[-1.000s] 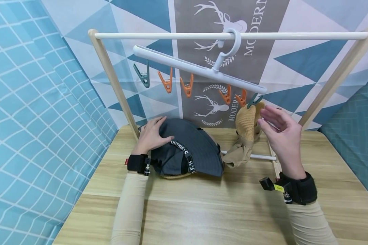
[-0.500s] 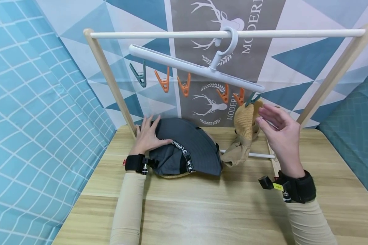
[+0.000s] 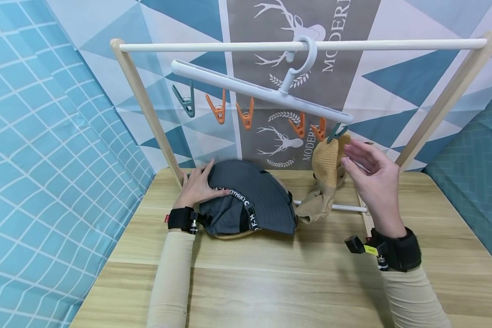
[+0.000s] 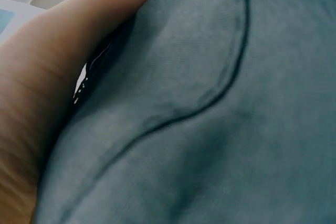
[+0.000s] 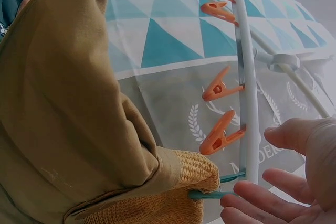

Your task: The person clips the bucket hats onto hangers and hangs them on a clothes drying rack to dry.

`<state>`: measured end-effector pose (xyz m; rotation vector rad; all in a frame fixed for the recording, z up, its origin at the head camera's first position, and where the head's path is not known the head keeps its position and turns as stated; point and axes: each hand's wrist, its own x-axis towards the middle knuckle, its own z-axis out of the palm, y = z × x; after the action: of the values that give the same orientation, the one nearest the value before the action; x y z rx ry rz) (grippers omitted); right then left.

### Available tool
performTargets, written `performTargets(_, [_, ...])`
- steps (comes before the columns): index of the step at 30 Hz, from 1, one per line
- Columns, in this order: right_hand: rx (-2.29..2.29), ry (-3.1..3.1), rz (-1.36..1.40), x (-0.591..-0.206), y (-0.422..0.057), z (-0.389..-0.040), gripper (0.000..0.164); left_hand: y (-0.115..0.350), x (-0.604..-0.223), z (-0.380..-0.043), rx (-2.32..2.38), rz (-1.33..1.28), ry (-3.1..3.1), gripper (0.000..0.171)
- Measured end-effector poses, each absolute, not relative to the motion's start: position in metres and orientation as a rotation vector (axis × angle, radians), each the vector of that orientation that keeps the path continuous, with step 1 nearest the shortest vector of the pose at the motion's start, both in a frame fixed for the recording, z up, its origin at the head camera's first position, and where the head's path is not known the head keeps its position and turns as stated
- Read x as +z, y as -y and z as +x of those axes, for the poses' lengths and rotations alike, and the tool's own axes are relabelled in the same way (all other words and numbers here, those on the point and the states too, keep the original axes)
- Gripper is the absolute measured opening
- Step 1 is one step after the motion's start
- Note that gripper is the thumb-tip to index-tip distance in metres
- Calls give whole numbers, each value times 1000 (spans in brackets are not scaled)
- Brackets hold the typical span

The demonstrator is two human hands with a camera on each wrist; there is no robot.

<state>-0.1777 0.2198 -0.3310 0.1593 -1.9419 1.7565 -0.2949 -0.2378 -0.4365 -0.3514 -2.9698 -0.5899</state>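
A dark grey brimmed hat point(image 3: 256, 196) with a black lettered band lies on the table. My left hand point(image 3: 197, 187) grips its left side, thumb across the crown beside the band and fingers at the far edge. In the left wrist view, that thumb presses the grey cloth point(image 4: 210, 119). A tan hat point(image 3: 325, 164) with a yellow woven part hangs from the teal clip point(image 3: 337, 132) at the hanger's lower right end. My right hand point(image 3: 373, 171) is beside it, thumb and fingers apart, fingertips near the clip in the right wrist view, holding nothing.
The pale hanger point(image 3: 262, 93) tilts down to the right from the rack's white bar point(image 3: 213, 47). Several orange clips point(image 3: 246, 114) and another teal clip point(image 3: 184, 100) hang along it. Wooden rack posts point(image 3: 147, 109) stand at both sides. A yellow woven edge point(image 3: 233, 236) shows under the grey hat.
My left thumb has slid in along the band, and its fingers have drawn closer round the hat's left side. The right hand stays nearly still beside the hanging hat.
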Motion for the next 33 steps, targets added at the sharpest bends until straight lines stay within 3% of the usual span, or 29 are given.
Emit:
performTargets(8, [1777, 1923, 170, -331, -220, -177, 49, 239, -444, -297, -681, -353, 2985, 152])
performTargets(18, [1746, 1951, 152, -332, -220, -178, 48, 237, -446, -297, -656, -308, 3013, 121])
performTargets(33, [1744, 1946, 156, -331, -220, -178, 47, 233, -444, -297, -666, -248, 2978, 128])
